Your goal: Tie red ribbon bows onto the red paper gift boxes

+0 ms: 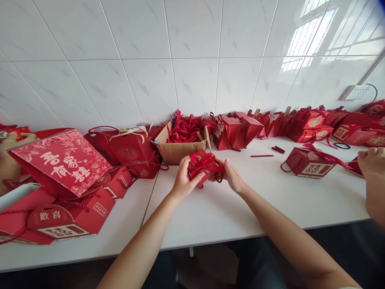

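A small red gift box [205,175] is held just above the white table, in front of the cardboard carton. On its top sits a red ribbon bow [203,160]. My left hand [187,180] grips the box from the left, thumb lying across its near face. From the right, my right hand [234,177] has its fingers closed at the end of the ribbon, against the box's side. Dark red cord loops hang by those fingers. Part of the box is hidden behind my hands and the bow.
An open cardboard carton [180,153] full of red ribbons stands behind my hands. Red boxes crowd the left, including a large printed one [67,160]. Another ribboned box [311,162] lies right, near another person's hand [373,162]. Red strips [262,155] lie between.
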The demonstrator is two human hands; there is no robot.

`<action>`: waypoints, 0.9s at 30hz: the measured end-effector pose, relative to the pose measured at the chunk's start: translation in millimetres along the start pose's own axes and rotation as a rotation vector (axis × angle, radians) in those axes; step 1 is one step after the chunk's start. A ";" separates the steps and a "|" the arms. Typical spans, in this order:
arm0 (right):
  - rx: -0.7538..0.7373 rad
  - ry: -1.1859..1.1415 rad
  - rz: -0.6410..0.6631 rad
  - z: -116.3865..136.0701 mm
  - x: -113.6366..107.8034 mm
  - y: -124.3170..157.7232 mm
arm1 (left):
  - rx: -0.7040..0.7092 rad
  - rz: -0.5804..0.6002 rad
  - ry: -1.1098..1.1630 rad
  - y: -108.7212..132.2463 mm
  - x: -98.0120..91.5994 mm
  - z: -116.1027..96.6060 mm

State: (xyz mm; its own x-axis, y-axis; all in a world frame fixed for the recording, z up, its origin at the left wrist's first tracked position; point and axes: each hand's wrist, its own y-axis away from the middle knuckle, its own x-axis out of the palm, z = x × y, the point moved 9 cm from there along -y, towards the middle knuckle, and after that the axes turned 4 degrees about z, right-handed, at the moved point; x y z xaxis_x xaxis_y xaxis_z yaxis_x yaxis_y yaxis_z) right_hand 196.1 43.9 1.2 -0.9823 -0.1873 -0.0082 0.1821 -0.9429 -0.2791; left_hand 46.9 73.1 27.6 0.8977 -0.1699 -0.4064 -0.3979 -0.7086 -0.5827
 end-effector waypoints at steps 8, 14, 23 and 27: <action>0.082 -0.110 0.207 -2.2 13.4 1.3 | -0.057 -0.023 0.151 -3.6 -10.1 0.5; 0.083 -0.168 0.262 5.3 23.5 2.8 | -0.054 -0.100 0.048 -3.7 -16.8 -6.7; 0.131 0.209 -0.054 -5.4 -8.1 1.1 | -0.175 -0.135 0.162 0.5 -16.7 -0.8; 0.059 0.241 -0.113 4.0 -13.0 -1.0 | -0.176 -0.081 0.203 0.5 -7.1 1.3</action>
State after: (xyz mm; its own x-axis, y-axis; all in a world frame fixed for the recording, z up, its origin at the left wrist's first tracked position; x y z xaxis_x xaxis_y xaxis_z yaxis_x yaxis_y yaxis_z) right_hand 208.8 46.2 5.4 -0.9774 -0.0155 -0.2108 0.0660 -0.9697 -0.2351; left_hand 40.0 74.8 29.2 0.9519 -0.2287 -0.2039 -0.3001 -0.8304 -0.4694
